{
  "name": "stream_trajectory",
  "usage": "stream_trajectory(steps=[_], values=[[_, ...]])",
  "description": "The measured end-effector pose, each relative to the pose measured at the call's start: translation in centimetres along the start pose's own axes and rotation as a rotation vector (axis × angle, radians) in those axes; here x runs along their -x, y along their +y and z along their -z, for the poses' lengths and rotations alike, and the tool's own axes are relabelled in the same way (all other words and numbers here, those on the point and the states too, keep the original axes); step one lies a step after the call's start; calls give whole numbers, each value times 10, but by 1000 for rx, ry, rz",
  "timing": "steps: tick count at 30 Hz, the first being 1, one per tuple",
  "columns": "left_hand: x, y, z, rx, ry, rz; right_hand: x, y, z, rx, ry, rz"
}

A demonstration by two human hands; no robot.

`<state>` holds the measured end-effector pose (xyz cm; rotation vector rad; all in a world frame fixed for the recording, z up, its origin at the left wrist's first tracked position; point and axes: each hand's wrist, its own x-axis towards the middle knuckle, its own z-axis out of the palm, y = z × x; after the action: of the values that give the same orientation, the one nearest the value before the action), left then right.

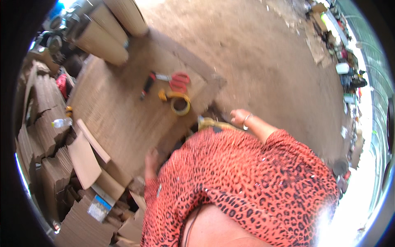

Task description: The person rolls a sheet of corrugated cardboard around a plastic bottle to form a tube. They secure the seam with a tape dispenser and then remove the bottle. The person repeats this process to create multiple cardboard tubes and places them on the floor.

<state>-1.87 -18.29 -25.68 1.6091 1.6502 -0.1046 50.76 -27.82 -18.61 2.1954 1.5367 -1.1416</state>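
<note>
My left hand hangs low beside my body, near the edge of a flat cardboard-covered surface; blur hides its fingers, and I cannot tell whether it holds anything. Out to the right, my right hand, with a bracelet at the wrist, has its fingers curled, and whether something is in it does not show. On the cardboard lie a black and red hand tool, red-handled scissors and a yellow tape roll against a yellow and orange tool whose kind is blurred.
Stacks of folded cardboard line the left, with a clear plastic bottle on them. An open carton stands by the surface. Tall cardboard bundles are at its far end. Mixed goods line the far right of the dirt floor.
</note>
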Motion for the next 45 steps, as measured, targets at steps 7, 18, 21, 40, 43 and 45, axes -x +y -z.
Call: stream_trajectory(steps=[7, 18, 21, 40, 43, 45], values=[[-52, 43, 14, 260, -48, -74, 85, 77, -98, -348, -204, -358], [-71, 241, -21, -55, -200, -549, 65, 191, -194, -1188, -42, -548], [-86, 284, -26, -97, -149, -496, 38, 230, -146, -952, -99, -492], [-139, 512, -44, 68, 3, -303, -131, 392, 189, -808, 238, -243], [-173, 521, -32, 365, 72, -221, -137, 368, 205, -416, 132, 9], [-197, 532, -28, 511, 113, -191, -153, 353, 223, -383, 56, 70]])
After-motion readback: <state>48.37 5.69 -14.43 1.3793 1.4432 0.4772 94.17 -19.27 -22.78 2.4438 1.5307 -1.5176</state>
